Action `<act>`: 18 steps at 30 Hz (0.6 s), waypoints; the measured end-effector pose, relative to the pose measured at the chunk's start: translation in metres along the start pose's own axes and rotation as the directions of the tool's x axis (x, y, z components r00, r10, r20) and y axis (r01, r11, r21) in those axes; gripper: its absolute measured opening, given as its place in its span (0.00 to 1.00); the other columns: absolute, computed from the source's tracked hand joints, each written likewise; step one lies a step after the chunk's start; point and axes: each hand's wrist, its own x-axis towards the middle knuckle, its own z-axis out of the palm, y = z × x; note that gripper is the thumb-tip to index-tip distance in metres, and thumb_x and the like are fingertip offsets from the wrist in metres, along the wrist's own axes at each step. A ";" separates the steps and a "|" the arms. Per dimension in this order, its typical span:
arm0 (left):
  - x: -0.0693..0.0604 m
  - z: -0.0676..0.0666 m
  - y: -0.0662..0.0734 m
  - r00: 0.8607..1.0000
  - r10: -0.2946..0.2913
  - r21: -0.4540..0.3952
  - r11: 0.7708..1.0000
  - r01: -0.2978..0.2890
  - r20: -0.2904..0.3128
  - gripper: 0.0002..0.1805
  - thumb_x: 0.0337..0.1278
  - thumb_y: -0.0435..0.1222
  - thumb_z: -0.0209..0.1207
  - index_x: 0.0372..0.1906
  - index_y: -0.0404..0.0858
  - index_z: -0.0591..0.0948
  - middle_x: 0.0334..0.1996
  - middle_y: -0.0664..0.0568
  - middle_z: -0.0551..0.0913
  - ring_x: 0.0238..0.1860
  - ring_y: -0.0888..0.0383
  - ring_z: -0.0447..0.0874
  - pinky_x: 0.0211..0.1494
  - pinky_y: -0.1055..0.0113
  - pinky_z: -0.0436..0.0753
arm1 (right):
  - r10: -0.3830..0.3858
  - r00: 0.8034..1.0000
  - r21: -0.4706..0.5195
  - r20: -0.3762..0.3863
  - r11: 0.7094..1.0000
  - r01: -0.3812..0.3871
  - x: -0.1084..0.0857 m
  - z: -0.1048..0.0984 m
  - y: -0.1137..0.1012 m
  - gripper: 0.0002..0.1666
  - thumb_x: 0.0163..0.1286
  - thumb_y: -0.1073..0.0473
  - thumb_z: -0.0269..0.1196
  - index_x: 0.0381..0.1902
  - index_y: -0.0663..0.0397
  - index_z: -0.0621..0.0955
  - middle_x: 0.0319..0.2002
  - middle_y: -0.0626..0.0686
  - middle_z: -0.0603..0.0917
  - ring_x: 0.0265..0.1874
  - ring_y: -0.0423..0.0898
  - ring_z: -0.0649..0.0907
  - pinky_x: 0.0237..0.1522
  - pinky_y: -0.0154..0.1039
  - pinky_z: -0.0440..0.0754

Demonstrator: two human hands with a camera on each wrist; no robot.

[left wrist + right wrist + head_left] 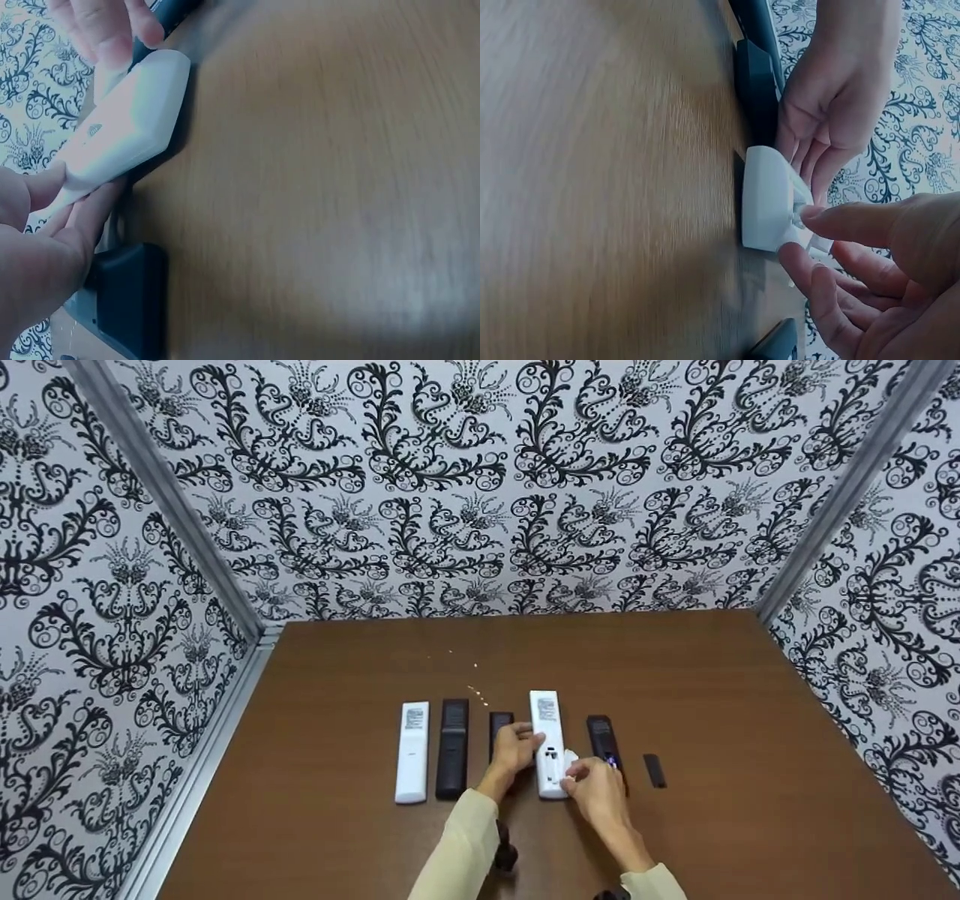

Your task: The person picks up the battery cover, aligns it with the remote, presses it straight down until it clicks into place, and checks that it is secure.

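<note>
A white remote control (550,733) lies back side up, its battery compartment (553,767) uncovered at the near end. My left hand (516,748) grips its left edge between thumb and fingers; the left wrist view shows this grip on the white remote (127,120) too. At the right edge my right hand (600,791) pinches a white battery cover (571,757). In the right wrist view, the thumb of my right hand (877,277) reaches the compartment's opening. Whether a battery sits under the thumb is hard to tell.
Left of my hands lie a white remote (412,750) and a dark remote (452,750). Another dark remote (500,722) is partly covered by my left hand. To the right are a black remote (601,733) and a small black cover (654,770). Patterned walls surround the brown table (337,675).
</note>
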 end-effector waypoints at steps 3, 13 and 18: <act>-0.002 -0.001 0.000 1.000 -0.001 0.007 1.000 0.001 0.001 0.18 0.60 0.28 0.63 0.53 0.23 0.81 0.43 0.36 0.87 0.41 0.55 0.86 0.44 0.65 0.86 | -0.054 0.997 -0.017 -0.047 0.998 0.054 0.000 0.001 -0.004 0.07 0.52 0.69 0.72 0.29 0.58 0.84 0.29 0.56 0.86 0.31 0.51 0.84 0.36 0.46 0.80; -0.002 -0.002 0.000 0.999 0.041 0.039 0.998 -0.041 0.006 0.18 0.61 0.30 0.63 0.54 0.25 0.81 0.46 0.36 0.86 0.45 0.51 0.87 0.46 0.63 0.86 | -0.070 0.994 -0.146 -0.081 0.988 0.058 0.005 -0.010 -0.013 0.09 0.67 0.61 0.66 0.45 0.53 0.84 0.38 0.57 0.89 0.38 0.57 0.86 0.34 0.55 0.80; -0.001 -0.002 -0.002 0.999 0.037 0.008 0.999 -0.037 0.008 0.19 0.63 0.30 0.62 0.56 0.25 0.80 0.49 0.35 0.85 0.45 0.53 0.85 0.45 0.62 0.87 | -0.126 0.990 -0.154 -0.064 0.981 0.115 0.007 -0.011 -0.012 0.07 0.69 0.62 0.65 0.44 0.53 0.85 0.43 0.58 0.89 0.42 0.58 0.86 0.37 0.56 0.81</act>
